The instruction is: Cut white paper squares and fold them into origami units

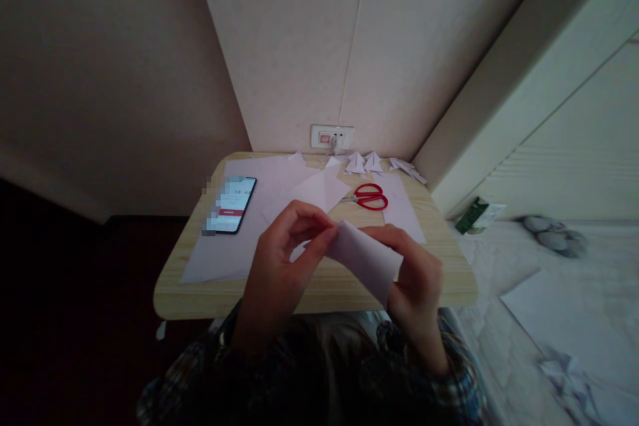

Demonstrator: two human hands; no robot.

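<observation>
A folded piece of white paper (367, 257) is held up between my two hands, over the front part of the small wooden table (200, 303). My left hand (287, 263) pinches its upper left corner between thumb and fingers. Behind the paper, my right hand (417, 276) grips the right side, and some of those fingers are hidden. Just beyond my hands lie red-handled scissors (370, 197), their blades partly over white sheets. Loose white paper (319, 192) spreads across the middle of the tabletop.
A phone (232, 205) with a lit screen rests at the table's left. Several folded paper figures (363, 163) stand along the back edge, under a wall socket (332, 138). To the right, a bed (492, 279) bears a green-and-white box (476, 214), a grey item (555, 235) and paper (564, 319).
</observation>
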